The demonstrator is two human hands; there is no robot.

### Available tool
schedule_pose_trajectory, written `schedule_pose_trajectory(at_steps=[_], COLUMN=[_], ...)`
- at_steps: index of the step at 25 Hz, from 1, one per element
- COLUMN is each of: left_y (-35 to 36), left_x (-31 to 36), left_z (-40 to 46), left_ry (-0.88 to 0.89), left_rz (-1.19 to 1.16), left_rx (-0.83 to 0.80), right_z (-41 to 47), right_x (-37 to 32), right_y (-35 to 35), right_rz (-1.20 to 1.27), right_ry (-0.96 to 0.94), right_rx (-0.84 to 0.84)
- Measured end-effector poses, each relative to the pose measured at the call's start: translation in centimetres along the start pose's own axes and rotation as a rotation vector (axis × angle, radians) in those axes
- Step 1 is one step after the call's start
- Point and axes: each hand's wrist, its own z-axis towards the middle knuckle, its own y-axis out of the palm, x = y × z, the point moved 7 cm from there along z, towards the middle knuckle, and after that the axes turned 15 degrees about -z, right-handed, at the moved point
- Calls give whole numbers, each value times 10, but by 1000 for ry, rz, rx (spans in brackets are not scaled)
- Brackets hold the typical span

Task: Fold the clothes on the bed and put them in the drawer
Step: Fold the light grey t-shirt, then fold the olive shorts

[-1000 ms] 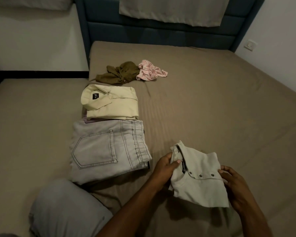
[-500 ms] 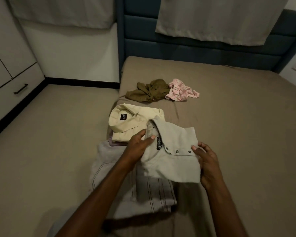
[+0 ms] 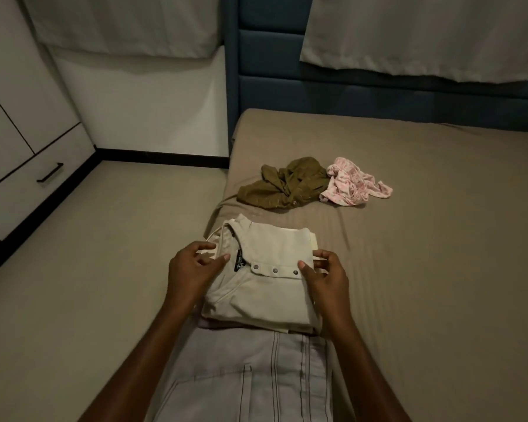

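A folded off-white shirt [image 3: 272,278] with three snap buttons lies on top of a folded cream shirt [image 3: 314,242], of which only an edge shows. My left hand [image 3: 192,272] pinches the off-white shirt's left edge and my right hand [image 3: 325,278] pinches its right edge. Folded grey jeans [image 3: 256,376] lie just in front of this pile, between my forearms. Farther back on the bed [image 3: 439,239] lie a crumpled olive garment [image 3: 287,184] and a crumpled pink garment [image 3: 355,185], touching each other. A white drawer [image 3: 28,190] with a black handle is shut at the far left.
A blue padded headboard [image 3: 317,86] stands behind the bed, with pale curtains hanging above it. Tan floor lies between the bed's left edge and the white cabinet. The pile sits close to the bed's left edge.
Both hands carried the off-white shirt from the right of the jeans forward and left, and it now rests on the cream shirt. The view has turned left, showing the drawer.
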Motion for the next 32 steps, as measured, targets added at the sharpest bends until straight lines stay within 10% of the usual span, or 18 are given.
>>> schedule_pose_trajectory(at_steps=[7, 15, 23, 32], left_y=[59, 222, 262, 289], left_x=[73, 51, 33, 98], left_z=[24, 165, 174, 85], left_ry=[523, 209, 66, 112], left_rz=[370, 974, 1133, 310], left_rx=[96, -595, -857, -810], right_z=[112, 275, 290, 224], right_x=[0, -10, 26, -6], right_y=[3, 126, 124, -54], right_rz=[-191, -850, -714, -220], right_ry=[-110, -439, -333, -271], right_rx=[158, -339, -284, 224])
